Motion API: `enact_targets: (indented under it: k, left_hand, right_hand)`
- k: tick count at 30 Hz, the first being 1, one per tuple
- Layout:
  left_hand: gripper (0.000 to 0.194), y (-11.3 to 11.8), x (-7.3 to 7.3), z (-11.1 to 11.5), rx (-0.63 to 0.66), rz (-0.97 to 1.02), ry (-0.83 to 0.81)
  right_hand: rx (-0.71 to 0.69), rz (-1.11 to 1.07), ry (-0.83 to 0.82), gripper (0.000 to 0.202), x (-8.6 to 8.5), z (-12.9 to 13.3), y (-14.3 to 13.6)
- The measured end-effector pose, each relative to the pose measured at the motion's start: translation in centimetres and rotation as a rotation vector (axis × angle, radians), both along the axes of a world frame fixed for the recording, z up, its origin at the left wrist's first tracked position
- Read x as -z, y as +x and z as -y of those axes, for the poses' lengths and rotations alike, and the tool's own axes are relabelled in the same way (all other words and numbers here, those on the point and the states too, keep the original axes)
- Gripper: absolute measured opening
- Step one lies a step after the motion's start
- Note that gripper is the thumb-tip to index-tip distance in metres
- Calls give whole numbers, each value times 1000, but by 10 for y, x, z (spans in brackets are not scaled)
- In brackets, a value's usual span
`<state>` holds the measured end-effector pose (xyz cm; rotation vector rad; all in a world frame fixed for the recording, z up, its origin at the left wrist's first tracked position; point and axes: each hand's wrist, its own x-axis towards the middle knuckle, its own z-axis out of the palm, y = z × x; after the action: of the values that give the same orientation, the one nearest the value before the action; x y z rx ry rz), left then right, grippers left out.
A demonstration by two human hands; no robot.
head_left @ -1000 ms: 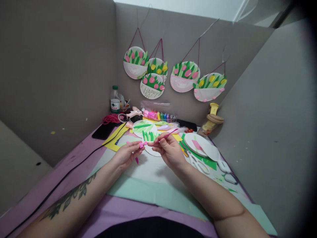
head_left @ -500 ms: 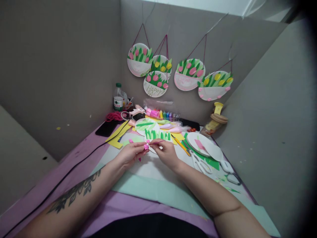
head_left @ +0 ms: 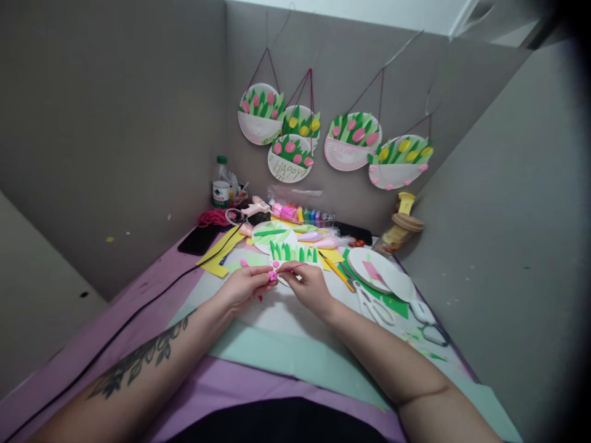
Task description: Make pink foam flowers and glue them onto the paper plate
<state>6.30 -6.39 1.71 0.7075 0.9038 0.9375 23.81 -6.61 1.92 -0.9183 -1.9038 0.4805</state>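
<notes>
The flower [head_left: 273,275] is pink. Scissors [head_left: 369,301] have white handles; the bottle [head_left: 221,182] has a green cap. Hanging plates [head_left: 345,156] are white, patterned with green leaves and pink or yellow tulips.

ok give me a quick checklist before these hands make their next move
1. Left hand has the pink flower at its fingertips: ok
2. Right hand grips the thin pink tool: ok
3. Tool tip touches the flower: cannot tell, too small
4. Leaf-covered paper plate behind the hands fully in view: not ok, hands hide its lower part
5. Black cable clear of both hands: ok, it runs left of them
6. White-handled scissors clear of both hands: ok
</notes>
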Motion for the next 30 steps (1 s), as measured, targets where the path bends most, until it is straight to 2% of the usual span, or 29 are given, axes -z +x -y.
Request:
enact_targets:
  k: [11,18,30]
  left_hand:
    - [29,-3,6,-1,41,-38,83]
    - [29,-2,5,-1,45,-53,87]
    - [28,-3,6,-2,50,-56,88]
  right_hand:
    - [-10,48,146,13,5,-1,1]
    - [-2,64,200,13,5,-1,0]
    - [9,87,194,13,7,-1,1]
